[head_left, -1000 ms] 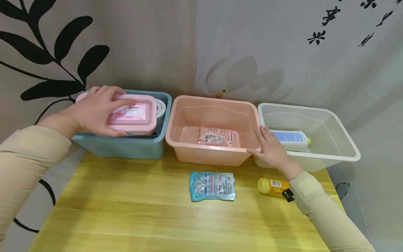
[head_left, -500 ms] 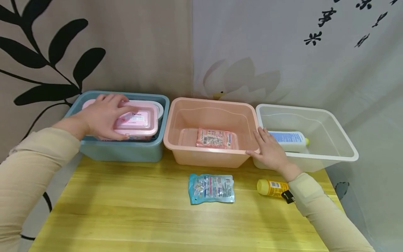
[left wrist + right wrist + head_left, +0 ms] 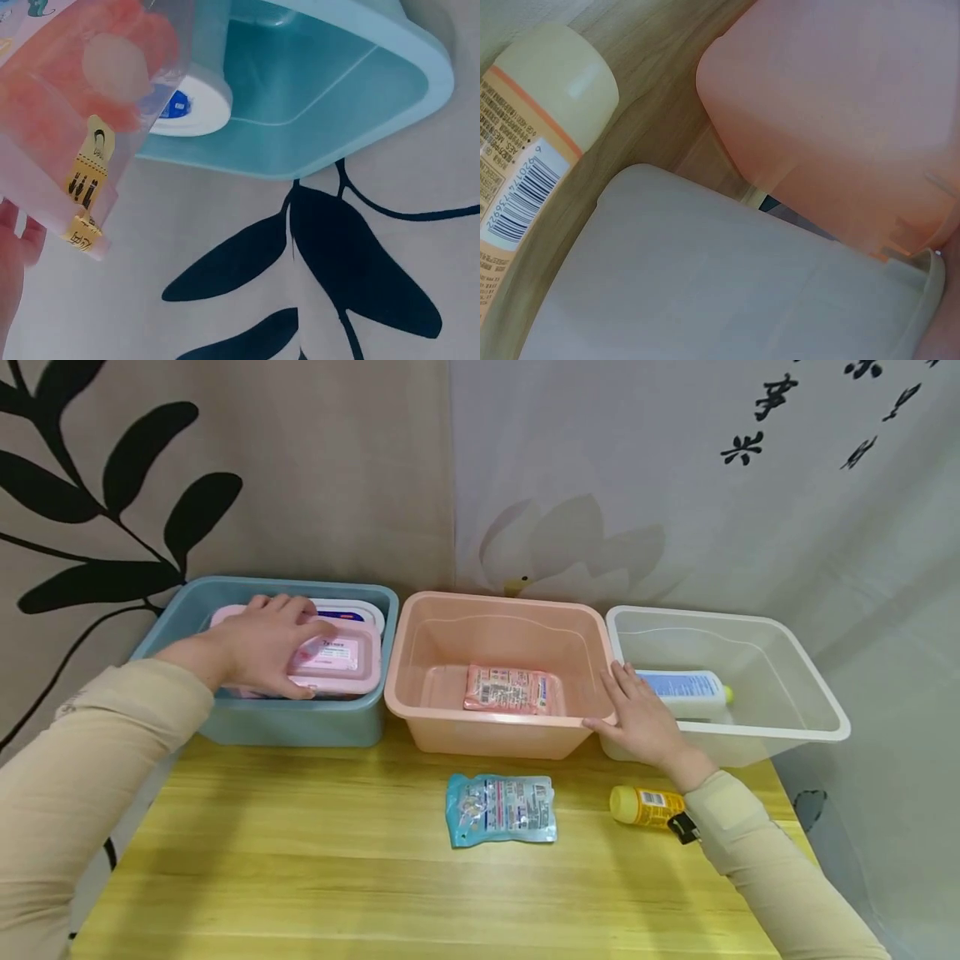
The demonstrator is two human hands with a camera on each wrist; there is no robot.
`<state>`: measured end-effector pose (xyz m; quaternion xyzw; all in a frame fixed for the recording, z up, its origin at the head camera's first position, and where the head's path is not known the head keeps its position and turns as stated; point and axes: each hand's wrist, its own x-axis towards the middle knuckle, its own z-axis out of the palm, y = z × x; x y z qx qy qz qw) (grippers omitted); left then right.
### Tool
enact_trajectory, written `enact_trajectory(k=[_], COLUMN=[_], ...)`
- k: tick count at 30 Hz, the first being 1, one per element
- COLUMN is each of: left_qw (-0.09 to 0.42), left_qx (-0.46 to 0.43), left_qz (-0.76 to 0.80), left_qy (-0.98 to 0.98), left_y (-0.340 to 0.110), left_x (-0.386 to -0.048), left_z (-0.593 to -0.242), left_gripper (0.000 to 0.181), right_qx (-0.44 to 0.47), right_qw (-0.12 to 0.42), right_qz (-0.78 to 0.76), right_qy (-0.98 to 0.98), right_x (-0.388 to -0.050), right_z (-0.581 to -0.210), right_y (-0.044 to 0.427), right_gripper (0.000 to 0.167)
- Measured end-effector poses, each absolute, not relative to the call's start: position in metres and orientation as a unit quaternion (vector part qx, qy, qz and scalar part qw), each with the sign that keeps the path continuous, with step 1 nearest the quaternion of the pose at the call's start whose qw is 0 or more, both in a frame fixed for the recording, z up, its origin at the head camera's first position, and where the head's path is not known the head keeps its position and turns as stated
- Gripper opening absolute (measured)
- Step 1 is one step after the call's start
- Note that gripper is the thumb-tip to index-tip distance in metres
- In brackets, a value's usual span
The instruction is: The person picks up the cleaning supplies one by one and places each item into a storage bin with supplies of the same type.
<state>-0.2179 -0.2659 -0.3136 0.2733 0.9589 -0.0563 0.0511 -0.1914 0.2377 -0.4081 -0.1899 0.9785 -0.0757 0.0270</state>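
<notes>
My left hand [image 3: 262, 643] grips a pink lidded plastic box [image 3: 348, 664] from above, inside the opening of the blue bin [image 3: 296, 727]. Seen from the left wrist, the box [image 3: 112, 67] has clear sides, pinkish-orange contents and a yellow seal strip. Behind it in the bin is a white container with a blue label [image 3: 176, 105]. My right hand [image 3: 645, 722] rests with spread fingers on the adjoining rims of the peach bin [image 3: 495, 739] and the white bin [image 3: 810, 731].
A pink packet [image 3: 506, 689] lies in the peach bin, and a white bottle with a blue label [image 3: 686, 689] in the white one. On the wooden table [image 3: 360, 877] are a blue pouch [image 3: 501, 810] and a yellow bottle [image 3: 648, 806], partly under my right wrist.
My left hand has moved right and down with the pink box, which now sits lower in the blue bin. More of the white container behind it shows. The right hand stays put.
</notes>
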Motion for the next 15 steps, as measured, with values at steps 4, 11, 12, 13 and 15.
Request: enact_trajectory(k=[4,11,12,13,15], left_qw=[0.060,0.053,0.054,0.055,0.058], left_qx=[0.269,0.271,0.270,0.269,0.267], left_qz=[-0.053,-0.041,-0.040,-0.040,-0.039], left_qy=[0.960,0.960,0.960,0.961,0.961], left_y=[-0.266,-0.271,-0.271,-0.271,-0.272], left_x=[-0.221,-0.226,-0.226,-0.227,-0.227], left_z=[-0.318,-0.325,-0.326,-0.327,-0.328], left_gripper=[0.080,0.080,0.080,0.080,0.081], right_qx=[-0.190,-0.187,-0.186,-0.187,-0.187], right_qw=[0.029,0.026,0.027,0.026,0.027], right_qz=[-0.075,-0.073,-0.074,-0.073,-0.072], right_qy=[0.978,0.979,0.979,0.979,0.979], right_x=[-0.192,-0.192,-0.192,-0.192,-0.192], right_z=[-0.409,-0.409,-0.408,-0.408,-0.408], right_y=[0.237,0.238,0.238,0.238,0.238], right_gripper=[0.086,0.086,0.086,0.086,0.087])
